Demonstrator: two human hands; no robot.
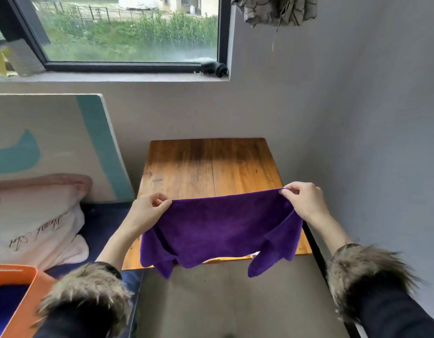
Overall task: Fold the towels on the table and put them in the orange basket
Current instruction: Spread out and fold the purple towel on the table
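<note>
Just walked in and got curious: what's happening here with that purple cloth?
A person is folding a purple towel. The left hand and the right hand each pinch an upper corner and hold it stretched in the air over the near edge of the wooden table, its lower corners hanging loose. The orange basket waits at the lower left, with something dark blue inside. This towel is not yet folded.

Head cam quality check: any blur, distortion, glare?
Head view: wide-angle bend on the window frame; soft daylight, mild sheen on the table; orange basket and fur cuffs blurred at the edges; purple towel and both hands reasonably sharp.
</note>
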